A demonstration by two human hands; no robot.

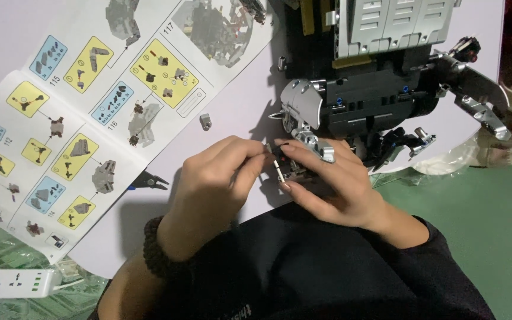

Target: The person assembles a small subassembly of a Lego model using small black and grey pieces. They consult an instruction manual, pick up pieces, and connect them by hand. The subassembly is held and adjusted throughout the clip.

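My left hand (217, 181) pinches a small light-coloured pin (266, 155) between thumb and forefinger, right against a small dark brick sub-assembly (285, 166). My right hand (333, 186) grips that sub-assembly, with a silver curved piece (315, 142) resting over its fingers. Just beyond both hands stands a large black and silver brick model (374, 89) on a pale purple sheet (232, 101). A dark bead bracelet (158, 255) circles my left wrist.
An open instruction booklet (90, 101) lies at the left. A loose grey brick (205, 121) sits on the sheet near it. Small black pliers (149, 181) poke out under the booklet. A white power strip (13, 283) lies bottom left. Green mat (487, 219) at right.
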